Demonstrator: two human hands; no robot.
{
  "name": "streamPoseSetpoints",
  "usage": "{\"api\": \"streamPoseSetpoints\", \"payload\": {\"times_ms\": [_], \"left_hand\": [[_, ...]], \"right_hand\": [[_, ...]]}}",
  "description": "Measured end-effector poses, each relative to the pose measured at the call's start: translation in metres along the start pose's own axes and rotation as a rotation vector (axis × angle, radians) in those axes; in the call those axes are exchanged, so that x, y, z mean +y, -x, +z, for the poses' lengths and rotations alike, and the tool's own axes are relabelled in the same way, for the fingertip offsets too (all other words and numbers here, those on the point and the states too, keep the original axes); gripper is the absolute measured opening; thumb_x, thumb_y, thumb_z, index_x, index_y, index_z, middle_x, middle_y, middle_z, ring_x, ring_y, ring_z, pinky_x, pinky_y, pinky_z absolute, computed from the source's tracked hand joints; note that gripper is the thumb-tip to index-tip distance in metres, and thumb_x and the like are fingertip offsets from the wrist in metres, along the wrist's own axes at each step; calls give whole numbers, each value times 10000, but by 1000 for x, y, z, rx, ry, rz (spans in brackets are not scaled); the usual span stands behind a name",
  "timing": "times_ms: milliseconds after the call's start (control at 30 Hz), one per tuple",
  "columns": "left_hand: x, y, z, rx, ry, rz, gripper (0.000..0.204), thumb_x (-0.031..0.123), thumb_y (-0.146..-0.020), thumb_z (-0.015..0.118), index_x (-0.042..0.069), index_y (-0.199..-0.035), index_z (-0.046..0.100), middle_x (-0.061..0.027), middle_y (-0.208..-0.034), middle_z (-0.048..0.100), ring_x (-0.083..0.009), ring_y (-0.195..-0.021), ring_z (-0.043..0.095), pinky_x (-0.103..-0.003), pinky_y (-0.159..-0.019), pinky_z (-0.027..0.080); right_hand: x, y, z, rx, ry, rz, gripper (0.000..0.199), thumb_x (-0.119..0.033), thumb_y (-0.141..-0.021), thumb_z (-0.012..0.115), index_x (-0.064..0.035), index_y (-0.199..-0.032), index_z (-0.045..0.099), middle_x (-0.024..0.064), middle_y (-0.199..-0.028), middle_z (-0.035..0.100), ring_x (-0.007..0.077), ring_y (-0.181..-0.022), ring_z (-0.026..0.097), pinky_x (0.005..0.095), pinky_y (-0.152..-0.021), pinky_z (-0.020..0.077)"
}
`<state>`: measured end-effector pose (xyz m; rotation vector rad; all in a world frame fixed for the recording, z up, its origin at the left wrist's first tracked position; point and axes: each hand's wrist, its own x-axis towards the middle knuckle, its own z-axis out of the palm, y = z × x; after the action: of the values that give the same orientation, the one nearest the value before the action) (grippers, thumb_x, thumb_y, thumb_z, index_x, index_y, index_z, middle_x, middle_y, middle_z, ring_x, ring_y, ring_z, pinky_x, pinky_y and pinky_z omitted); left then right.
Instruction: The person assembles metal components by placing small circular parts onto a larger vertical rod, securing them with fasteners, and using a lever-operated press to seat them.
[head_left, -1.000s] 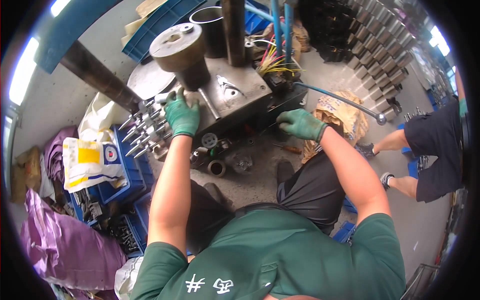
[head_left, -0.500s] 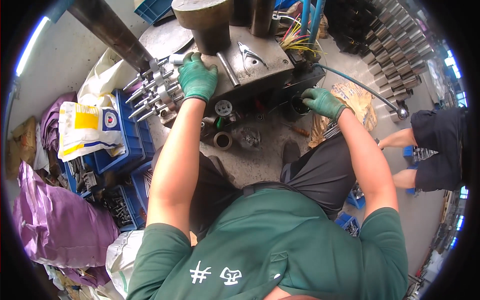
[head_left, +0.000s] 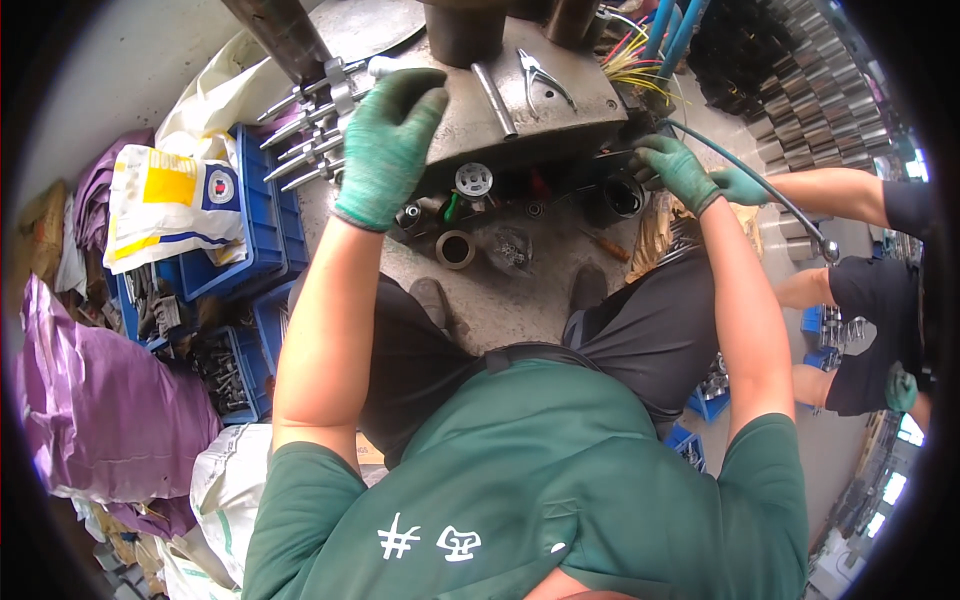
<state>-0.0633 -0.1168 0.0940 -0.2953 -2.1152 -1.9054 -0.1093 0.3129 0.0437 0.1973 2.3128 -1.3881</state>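
My left hand [head_left: 390, 150], in a green glove, is raised in front of the machine's left side, thumb and fingers apart with nothing visible between them. Beside it stands a metal fixture with several pointed rods [head_left: 312, 135]. On the machine block [head_left: 455, 125] lie a steel rod [head_left: 494, 100] and a pair of pliers [head_left: 542, 80] with spread handles. My right hand [head_left: 680, 172], also green-gloved, hovers by a dark round opening [head_left: 622, 196], its fingers loosely bent and apart. Another person's gloved hand [head_left: 742, 186] reaches in just behind it.
Blue crates [head_left: 270, 220] and a purple sack [head_left: 110, 390] stand at left. Below the machine are a holed disc [head_left: 474, 180], a ring [head_left: 455, 250] and a plastic bag of small parts [head_left: 508, 250]. A blue hose [head_left: 745, 172] and stacked metal cylinders [head_left: 815, 90] are at right.
My left hand has lifted away from the fixture and the machine top. My right hand has shifted slightly up and right. The other person's gloved hand has come in from the right.
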Motion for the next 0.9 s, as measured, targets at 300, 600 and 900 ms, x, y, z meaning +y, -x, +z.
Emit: {"api": "streamPoseSetpoints", "payload": {"times_ms": [300,600,900], "left_hand": [[-7,-15,-45,247,-315,460,290,25,-974,748,67,-1258,705,-90,-1231,705,-186,-1100,704,-307,-943,602],[-32,-34,-60,362,-511,378,265,64,-998,733,62,-1261,704,-115,-1200,695,-205,-1079,714,-331,-944,600],[-1,-11,15,-4,-641,585,399,-25,-926,712,32,-1315,646,-132,-1232,657,-279,-1132,660,-388,-1006,528]], "right_hand": [[-6,6,-19,115,-195,-30,245,-243,-1042,651,-71,-1217,663,56,-1016,705,164,-803,659,350,-703,579],[-19,12,-24,271,-294,-173,292,-209,-1068,625,-13,-1282,658,89,-1068,744,140,-818,694,278,-703,573],[-34,33,7,369,-375,-468,245,-126,-1020,669,35,-1202,706,70,-956,755,112,-822,704,270,-742,584]]}}
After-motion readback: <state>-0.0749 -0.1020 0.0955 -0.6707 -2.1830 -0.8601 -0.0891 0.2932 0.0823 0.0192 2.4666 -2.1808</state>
